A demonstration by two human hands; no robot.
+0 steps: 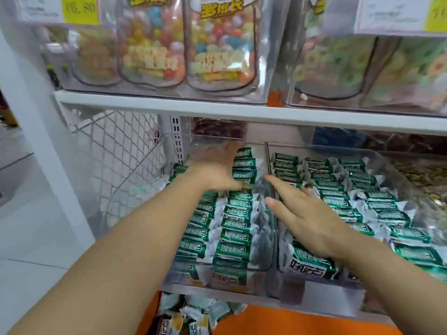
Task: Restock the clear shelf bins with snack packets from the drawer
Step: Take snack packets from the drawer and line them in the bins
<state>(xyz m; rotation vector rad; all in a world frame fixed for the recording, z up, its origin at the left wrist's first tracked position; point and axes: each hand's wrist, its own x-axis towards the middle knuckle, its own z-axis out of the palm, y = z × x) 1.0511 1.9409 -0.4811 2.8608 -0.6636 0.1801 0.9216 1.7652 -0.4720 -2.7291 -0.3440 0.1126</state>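
Observation:
Two clear shelf bins sit side by side on the middle shelf, both lined with rows of green-and-silver snack packets. My left hand [215, 170] reaches deep into the left bin [150, 163], fingers spread and pressing flat on the packets [237, 223] at its back. Stretched over the right bin [408, 172], my right hand [300, 211] keeps its fingers straight, resting lightly on that bin's packets [343, 199] near the divider wall. Neither hand holds a packet. Below the shelf edge, more packets [193, 315] lie loose in the orange drawer [290, 320].
The upper white shelf [217, 110] overhangs the bins and carries clear tubs of colourful candy bags [154, 44]. A white wire mesh panel [116, 151] closes the left side. More bins of dark and brown snacks [411, 146] stand to the right.

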